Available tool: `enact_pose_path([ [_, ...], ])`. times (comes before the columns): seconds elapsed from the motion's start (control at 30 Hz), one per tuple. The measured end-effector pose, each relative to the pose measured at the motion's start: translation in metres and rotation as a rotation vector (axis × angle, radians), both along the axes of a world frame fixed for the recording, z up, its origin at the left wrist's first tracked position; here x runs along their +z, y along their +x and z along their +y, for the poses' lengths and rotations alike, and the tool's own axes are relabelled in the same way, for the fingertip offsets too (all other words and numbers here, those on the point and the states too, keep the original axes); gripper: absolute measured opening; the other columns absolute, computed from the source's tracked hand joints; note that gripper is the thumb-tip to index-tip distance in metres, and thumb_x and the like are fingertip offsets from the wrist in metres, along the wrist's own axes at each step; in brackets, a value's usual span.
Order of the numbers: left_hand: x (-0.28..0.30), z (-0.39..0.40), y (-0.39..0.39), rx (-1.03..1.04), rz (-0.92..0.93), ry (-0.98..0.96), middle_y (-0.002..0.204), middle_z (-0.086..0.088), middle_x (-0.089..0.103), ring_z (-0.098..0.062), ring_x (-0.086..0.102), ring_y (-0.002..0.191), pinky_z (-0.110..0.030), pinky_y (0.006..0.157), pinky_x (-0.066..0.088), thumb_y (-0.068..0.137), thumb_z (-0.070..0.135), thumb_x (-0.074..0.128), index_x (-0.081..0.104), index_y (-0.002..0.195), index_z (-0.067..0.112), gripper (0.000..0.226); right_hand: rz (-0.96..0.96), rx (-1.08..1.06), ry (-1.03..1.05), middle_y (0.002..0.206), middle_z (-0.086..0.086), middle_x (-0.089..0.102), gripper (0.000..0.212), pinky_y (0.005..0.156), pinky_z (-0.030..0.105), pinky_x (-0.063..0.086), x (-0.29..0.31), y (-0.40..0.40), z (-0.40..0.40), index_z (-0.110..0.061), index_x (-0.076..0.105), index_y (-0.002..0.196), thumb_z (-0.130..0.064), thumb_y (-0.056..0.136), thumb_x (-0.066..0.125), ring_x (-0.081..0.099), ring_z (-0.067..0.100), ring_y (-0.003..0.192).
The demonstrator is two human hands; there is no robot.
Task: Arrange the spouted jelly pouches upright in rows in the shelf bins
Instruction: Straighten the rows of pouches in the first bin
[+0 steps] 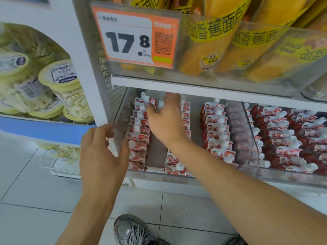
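Observation:
Red-and-white spouted jelly pouches stand in rows inside a clear shelf bin (159, 175) on the lower shelf. The left row (139, 131) runs along the bin's left wall, a second row (186, 121) sits partly behind my right arm, and a third row (217, 131) stands further right. My left hand (104, 149) grips the bin's front left corner, fingers outside and thumb inside. My right hand (164, 119) reaches deep into the bin between the first two rows, fingers spread toward the back and thumb against a rear pouch of the left row.
A neighbouring clear bin (252, 138) on the right holds more pouches (286, 138) lying loosely. The upper shelf edge (177, 87) hangs low over the bins, with a 17.8 price tag (134, 36) and yellow packs (212, 41) above. Tubs (62, 82) sit left of the white upright. My shoe (131, 230) is on the tiled floor.

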State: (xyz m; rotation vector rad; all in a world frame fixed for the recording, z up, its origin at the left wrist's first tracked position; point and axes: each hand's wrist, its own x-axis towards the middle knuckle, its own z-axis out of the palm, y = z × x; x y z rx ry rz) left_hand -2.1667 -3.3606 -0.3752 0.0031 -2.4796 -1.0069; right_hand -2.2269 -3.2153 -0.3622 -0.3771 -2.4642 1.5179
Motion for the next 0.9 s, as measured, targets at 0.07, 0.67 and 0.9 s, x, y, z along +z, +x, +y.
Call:
enact_pose_path([
  [0.07,-0.008,-0.012,0.004,-0.006,-0.047,0.038,0.096,0.003,0.053,-0.016,0.056,0.080,-0.024,0.071,0.039,0.083,0.014,0.070,0.058,0.115,0.018,0.035,-0.223,-0.041,-0.108,0.145,0.014,0.043,0.060,0.111,0.037,0.039,-0.023,-0.042,-0.015,-0.004,0.037,0.141,-0.033,0.095,0.059,0.043,0.030,0.135],
  [0.67,-0.031,-0.058,-0.009,-0.455,-0.411,0.424,0.074,0.026,0.070,0.025,0.052,0.073,0.002,0.060,0.037,0.088,0.010,0.064,0.072,0.112,0.020,0.027,-0.435,0.008,-0.345,0.156,0.010,0.037,0.055,0.104,0.034,0.030,-0.059,-0.081,-0.025,-0.016,0.025,0.153,-0.046,0.107,0.025,0.036,0.027,0.142],
  [0.9,-0.036,-0.060,-0.008,-0.438,-0.404,0.429,0.082,0.021,0.073,0.016,0.062,0.082,0.002,0.063,0.039,0.088,0.010,0.066,0.071,0.114,0.020,0.029,-0.501,0.017,-0.334,0.162,0.007,0.028,0.072,0.117,0.042,0.025,-0.057,-0.081,-0.033,-0.015,0.016,0.158,-0.059,0.102,0.027,0.028,0.027,0.148],
])
